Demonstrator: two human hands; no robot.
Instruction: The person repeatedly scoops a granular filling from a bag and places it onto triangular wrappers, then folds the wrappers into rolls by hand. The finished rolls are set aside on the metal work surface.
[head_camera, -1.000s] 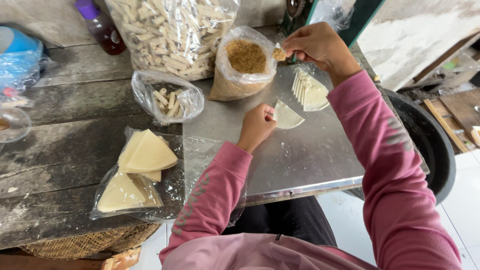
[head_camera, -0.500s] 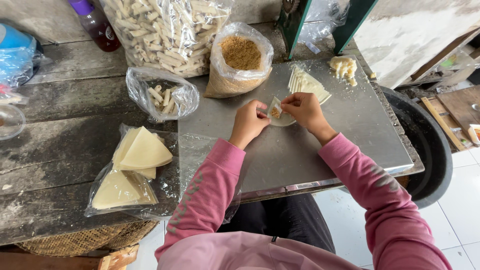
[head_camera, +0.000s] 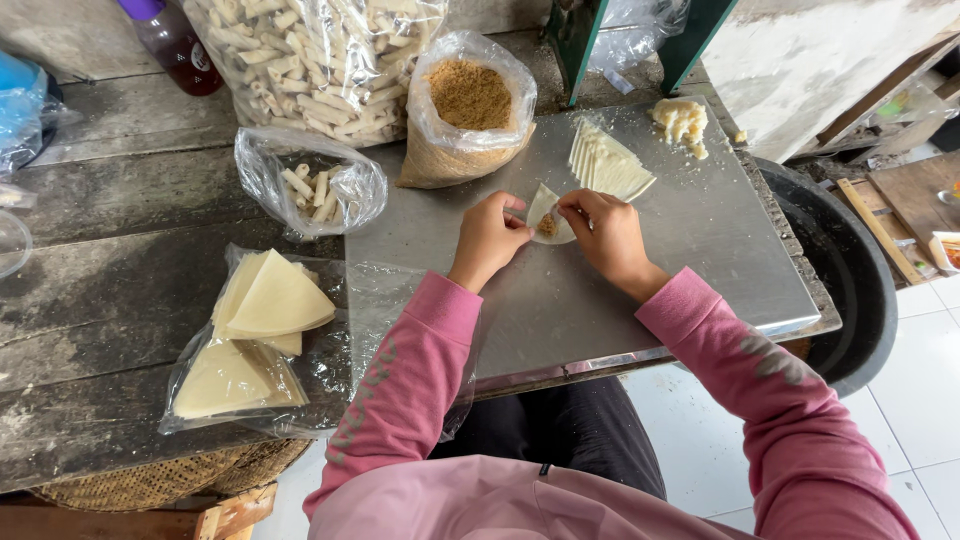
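A small pale triangular wrapper (head_camera: 546, 213) with a dab of brown filling lies on the steel sheet (head_camera: 700, 250). My left hand (head_camera: 490, 236) pinches its left edge and my right hand (head_camera: 603, 232) pinches its right edge, both folding it. Just beyond my right hand sits a fanned stack of cut wrappers (head_camera: 606, 163). A clear bag of brown crumbly filling (head_camera: 468, 100) stands open behind the wrapper. Both sleeves are pink.
A small bag (head_camera: 312, 186) and a large bag (head_camera: 300, 60) hold finished rolls. Large triangular sheets (head_camera: 262, 310) lie on plastic at left. A lump of pale paste (head_camera: 680, 120) sits far right. A black tub (head_camera: 850, 280) stands beside the table's right edge; a bottle (head_camera: 175, 45) stands at the back.
My right hand came back from the filling bag to the wrapper, leaving filling on it. Both hands now meet at the wrapper and fold it.
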